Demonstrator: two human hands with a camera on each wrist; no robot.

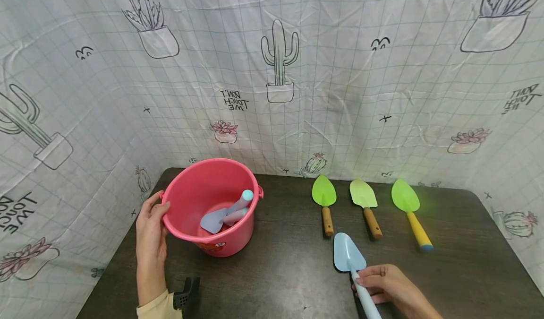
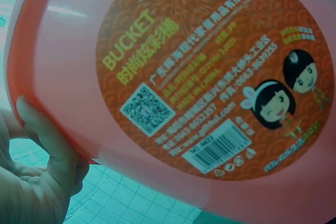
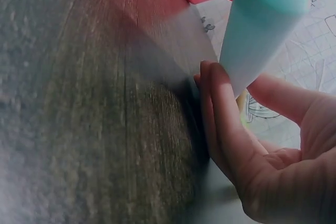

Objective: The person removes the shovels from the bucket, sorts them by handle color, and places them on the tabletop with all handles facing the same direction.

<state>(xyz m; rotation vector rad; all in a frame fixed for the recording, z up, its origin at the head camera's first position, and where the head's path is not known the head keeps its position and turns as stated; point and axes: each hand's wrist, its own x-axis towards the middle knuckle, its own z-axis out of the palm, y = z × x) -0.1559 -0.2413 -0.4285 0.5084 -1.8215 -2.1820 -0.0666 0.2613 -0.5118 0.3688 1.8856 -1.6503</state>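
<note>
While the left hand [image 1: 151, 228] grips the bucket [image 1: 199, 193], we think to steady it, the right hand [image 1: 386, 283] pinches the blue trowel [image 1: 352, 267] near its blade [image 1: 347, 254].

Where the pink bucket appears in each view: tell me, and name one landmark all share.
Head: the pink bucket is left of centre, the left hand gripping its rim.
Left wrist: it fills most of the picture.
Right wrist: only part shows, at the top edge.
Shared landmark: the grid-patterned cloth.
</note>
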